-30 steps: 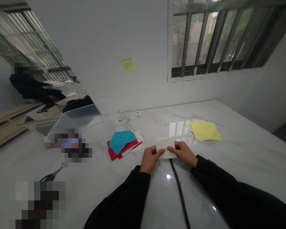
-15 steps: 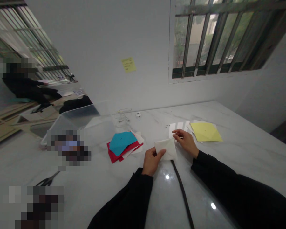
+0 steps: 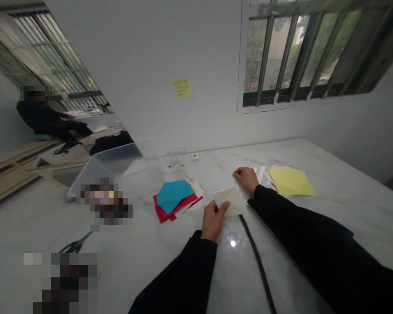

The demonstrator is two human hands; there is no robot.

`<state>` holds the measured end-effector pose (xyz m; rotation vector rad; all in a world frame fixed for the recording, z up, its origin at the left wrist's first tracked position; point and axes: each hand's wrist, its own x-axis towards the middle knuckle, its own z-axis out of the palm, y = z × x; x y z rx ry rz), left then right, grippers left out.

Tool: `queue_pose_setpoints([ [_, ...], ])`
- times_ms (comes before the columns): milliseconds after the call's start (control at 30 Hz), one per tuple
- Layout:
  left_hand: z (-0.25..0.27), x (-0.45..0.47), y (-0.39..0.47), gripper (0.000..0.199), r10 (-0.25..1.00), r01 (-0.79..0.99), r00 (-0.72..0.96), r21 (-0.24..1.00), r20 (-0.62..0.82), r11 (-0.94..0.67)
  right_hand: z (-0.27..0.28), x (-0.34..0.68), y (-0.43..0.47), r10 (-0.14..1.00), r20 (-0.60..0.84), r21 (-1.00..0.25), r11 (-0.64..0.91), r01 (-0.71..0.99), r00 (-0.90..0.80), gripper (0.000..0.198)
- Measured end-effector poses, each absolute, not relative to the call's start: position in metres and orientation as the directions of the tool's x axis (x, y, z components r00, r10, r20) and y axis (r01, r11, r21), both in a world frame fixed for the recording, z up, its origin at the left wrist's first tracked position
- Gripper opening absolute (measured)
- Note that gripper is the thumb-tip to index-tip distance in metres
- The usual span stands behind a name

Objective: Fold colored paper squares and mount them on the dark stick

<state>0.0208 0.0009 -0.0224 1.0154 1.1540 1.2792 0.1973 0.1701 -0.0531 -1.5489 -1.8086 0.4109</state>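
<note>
My left hand (image 3: pixel 212 221) is closed on a small white envelope (image 3: pixel 231 199), thumb on top of it and fingers underneath. Farther out, my right hand (image 3: pixel 247 178) reaches down to the tabletop, its thumb and fingertips pinched together. Whatever lies between those fingertips is hidden. White paper strips (image 3: pixel 261 173) lie partly behind this hand. To its right a yellow envelope (image 3: pixel 291 182) rests on white paper. Left of my left hand is a pile with a blue envelope (image 3: pixel 175 196) on top and red envelopes (image 3: pixel 163 215) and white ones below.
A clear plastic bin (image 3: pixel 118 159) stands at the left, near black-handled scissors (image 3: pixel 72 247). Along the wall lie a thin cable (image 3: pixel 176 160) and a small white block (image 3: pixel 194 157). A dark strap (image 3: pixel 257 257) runs toward me. Far left, a person (image 3: pixel 49 115) sits by a window.
My right hand has moved from beside the envelope outward to the tabletop, where several tiny shiny pieces lay; its fingers now cover that spot. The left hand keeps its hold. The view has shifted slightly.
</note>
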Motion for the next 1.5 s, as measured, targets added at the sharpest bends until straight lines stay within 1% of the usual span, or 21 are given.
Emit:
queue_pose_setpoints([
  [133, -0.026, 0.019, 0.003, 0.046, 0.998, -0.172, -0.036, 0.984, -0.053, 0.046, -0.052, 0.202, 0.159, 0.948, 0.318, -0.627, 0.231, 0.744, -0.027, 0.015],
  [333, -0.028, 0.019, 0.006, 0.047, 0.999, -0.131, -0.043, 0.991, -0.033, 0.027, -0.052, 0.216, 0.141, 0.939, 0.339, -0.609, 0.265, 0.747, -0.057, 0.019],
  [533, -0.032, 0.019, 0.006, 0.048, 1.0, -0.174, -0.007, 0.985, -0.014, 0.013, -0.051, 0.199, 0.161, 0.945, 0.322, -0.628, 0.252, 0.737, -0.049, 0.019],
  [733, -0.034, 0.019, 0.007, 0.05, 0.999, -0.201, -0.01, 0.979, -0.04, 0.037, -0.048, 0.19, 0.17, 0.951, 0.311, -0.656, 0.22, 0.722, -0.008, 0.012],
  [867, -0.033, 0.019, 0.007, 0.05, 0.999, -0.19, -0.03, 0.981, -0.03, 0.024, -0.045, 0.206, 0.145, 0.945, 0.326, -0.688, 0.234, 0.687, 0.005, 0.014],
  [1033, -0.033, 0.02, 0.004, 0.049, 1.0, -0.175, -0.008, 0.984, -0.025, 0.023, -0.05, 0.25, 0.085, 0.949, 0.309, -0.738, 0.204, 0.643, 0.054, 0.019],
  [1133, -0.032, 0.021, 0.001, 0.05, 1.0, -0.155, 0.01, 0.988, -0.025, 0.026, -0.056, 0.273, 0.058, 0.96, 0.273, -0.833, 0.205, 0.513, 0.06, 0.025],
  [1200, -0.031, 0.023, -0.001, 0.051, 0.999, -0.151, 0.018, 0.988, -0.031, 0.034, -0.059, 0.282, 0.049, 0.968, 0.238, -0.898, 0.189, 0.397, 0.078, 0.033],
  [1333, -0.031, 0.027, -0.006, 0.05, 0.998, -0.15, 0.032, 0.987, -0.045, 0.049, -0.06, 0.282, 0.046, 0.97, 0.177, -0.957, 0.131, 0.26, 0.163, 0.045],
  [1433, -0.032, 0.028, -0.007, 0.048, 0.998, -0.133, 0.03, 0.99, -0.048, 0.052, -0.057, 0.27, 0.042, 0.983, 0.15, -0.978, 0.132, 0.163, 0.104, 0.045],
  [1500, -0.032, 0.029, -0.007, 0.046, 0.999, -0.116, 0.016, 0.992, -0.041, 0.043, -0.051, 0.259, 0.036, 0.984, 0.17, -0.977, 0.161, 0.137, 0.055, 0.043],
])
